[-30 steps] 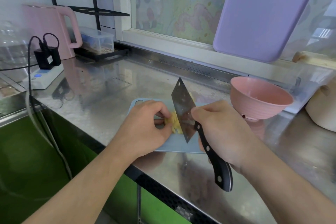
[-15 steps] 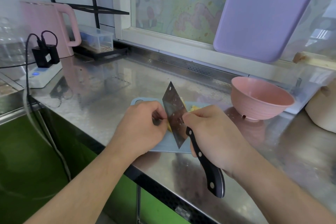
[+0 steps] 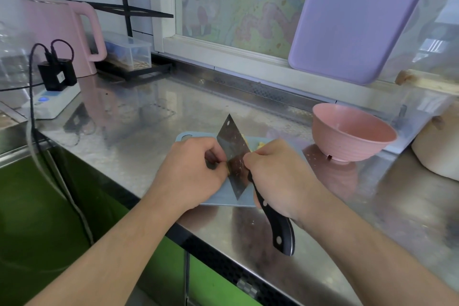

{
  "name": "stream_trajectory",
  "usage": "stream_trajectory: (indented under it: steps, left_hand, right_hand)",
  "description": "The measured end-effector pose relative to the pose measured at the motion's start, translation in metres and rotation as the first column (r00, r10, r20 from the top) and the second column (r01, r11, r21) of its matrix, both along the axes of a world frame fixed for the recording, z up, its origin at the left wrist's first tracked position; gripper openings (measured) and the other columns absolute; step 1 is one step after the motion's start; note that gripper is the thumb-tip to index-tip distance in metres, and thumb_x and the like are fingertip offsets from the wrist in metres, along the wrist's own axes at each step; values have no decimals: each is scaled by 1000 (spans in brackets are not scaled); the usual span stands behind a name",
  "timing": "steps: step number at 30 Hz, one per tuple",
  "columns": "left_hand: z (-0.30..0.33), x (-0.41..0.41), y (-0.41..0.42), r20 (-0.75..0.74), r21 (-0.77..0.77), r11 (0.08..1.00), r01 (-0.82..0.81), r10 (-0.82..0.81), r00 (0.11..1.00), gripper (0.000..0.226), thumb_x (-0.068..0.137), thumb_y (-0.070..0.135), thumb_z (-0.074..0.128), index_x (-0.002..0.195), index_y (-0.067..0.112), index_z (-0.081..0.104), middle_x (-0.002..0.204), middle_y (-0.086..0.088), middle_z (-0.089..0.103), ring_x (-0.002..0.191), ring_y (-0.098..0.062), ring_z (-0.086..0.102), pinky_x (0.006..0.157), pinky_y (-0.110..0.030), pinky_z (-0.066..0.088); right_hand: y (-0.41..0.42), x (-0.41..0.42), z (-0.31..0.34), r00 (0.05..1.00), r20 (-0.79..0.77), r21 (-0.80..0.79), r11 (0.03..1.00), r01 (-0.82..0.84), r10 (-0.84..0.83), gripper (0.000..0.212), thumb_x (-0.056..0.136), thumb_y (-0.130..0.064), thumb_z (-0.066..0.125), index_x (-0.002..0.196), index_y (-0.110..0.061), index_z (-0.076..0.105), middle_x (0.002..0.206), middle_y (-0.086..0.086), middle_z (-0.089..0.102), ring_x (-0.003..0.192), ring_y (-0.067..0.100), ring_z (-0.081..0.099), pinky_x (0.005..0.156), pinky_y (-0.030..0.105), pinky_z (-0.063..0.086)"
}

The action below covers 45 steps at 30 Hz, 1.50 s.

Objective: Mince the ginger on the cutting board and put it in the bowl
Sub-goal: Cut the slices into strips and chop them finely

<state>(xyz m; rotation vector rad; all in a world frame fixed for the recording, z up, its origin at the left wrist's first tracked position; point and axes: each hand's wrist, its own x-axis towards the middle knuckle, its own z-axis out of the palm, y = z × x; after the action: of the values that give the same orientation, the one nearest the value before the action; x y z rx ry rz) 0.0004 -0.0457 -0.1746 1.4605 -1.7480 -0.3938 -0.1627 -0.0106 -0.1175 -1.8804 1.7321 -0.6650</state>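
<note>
A small light-blue cutting board [image 3: 218,197] lies near the counter's front edge. My right hand [image 3: 278,176] grips a cleaver [image 3: 232,146] by its black handle, forefinger and thumb against the blade, edge down on the board. My left hand [image 3: 193,174] sits just left of the blade, its curled fingers holding the ginger, which it mostly hides. Yellow cut ginger [image 3: 260,146] shows to the right of the blade. The pink bowl [image 3: 352,136] stands on the counter to the right of the board and looks empty.
A pink kettle [image 3: 62,35], a power strip with black chargers [image 3: 53,97] and a clear box [image 3: 129,53] stand at the back left. A purple board [image 3: 360,20] leans on the window. A beige pot [image 3: 437,151] is at the far right.
The cleaver and both hands have shifted left along the board. More cut ginger now lies to the right of the blade, and the piece under my left hand is smaller.
</note>
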Motion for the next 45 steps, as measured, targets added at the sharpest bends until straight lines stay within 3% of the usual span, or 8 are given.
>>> stream_trajectory:
  steps: [6,14,26,30,33,36,41,45]
  left_hand:
    - [0,0,1,-11,24,999,22,-21,1000,12,82,29,78,79,35,69,82,22,69,84,6,63,77,-23,55]
    - [7,0,7,-29,60,997,50,-48,998,15,88,21,73,79,33,69,82,23,69,80,0,65,71,-27,56]
    - [15,-5,8,-30,67,994,80,-78,996,17,87,21,74,78,33,68,84,18,69,82,-2,66,75,-32,56]
    - [15,-3,7,-175,-25,999,42,-46,983,23,90,11,69,82,31,65,87,14,68,87,-8,66,83,-38,55]
    - [38,0,9,-269,-147,983,111,-147,952,14,91,13,62,90,26,65,94,7,66,96,-16,64,90,-39,52]
    - [75,-3,6,-128,-163,945,284,-306,943,13,89,20,56,89,24,69,95,6,65,100,-16,62,90,-31,47]
    - [108,-21,-10,244,-17,901,433,-416,876,21,89,30,52,76,25,67,86,9,63,89,-11,62,81,-40,48]
    - [112,-28,-22,288,-23,893,449,-424,859,22,91,33,52,77,28,67,88,12,65,90,-8,64,83,-41,52]
  right_hand:
    - [13,-6,0,955,298,6,1000,9,-11,42,101,-19,54,71,10,43,55,16,41,41,20,39,42,29,26]
    - [24,3,-9,953,296,18,997,-75,67,27,82,-20,57,56,-24,52,46,-8,40,46,14,43,45,30,32]
    - [23,-6,-3,921,386,130,985,-115,57,16,84,-22,55,76,-10,61,54,5,50,52,21,49,51,33,35]
    - [22,-6,-3,921,384,49,994,-96,70,17,88,-23,54,91,-11,67,54,2,52,54,22,54,51,39,41]
    - [22,-9,-1,906,414,26,993,-115,94,17,94,-19,56,93,-18,72,52,-4,58,52,18,56,53,31,41]
    - [22,-12,1,887,450,19,992,-121,100,17,97,-16,58,97,-21,75,48,-12,59,45,7,54,49,22,41]
    - [18,-23,8,898,433,-2,997,-78,71,10,94,-22,65,103,-22,68,47,-7,55,41,14,53,45,23,41]
    - [5,-54,20,975,192,-88,991,-98,113,10,90,-29,68,98,-28,63,50,-6,58,44,11,51,50,26,41]
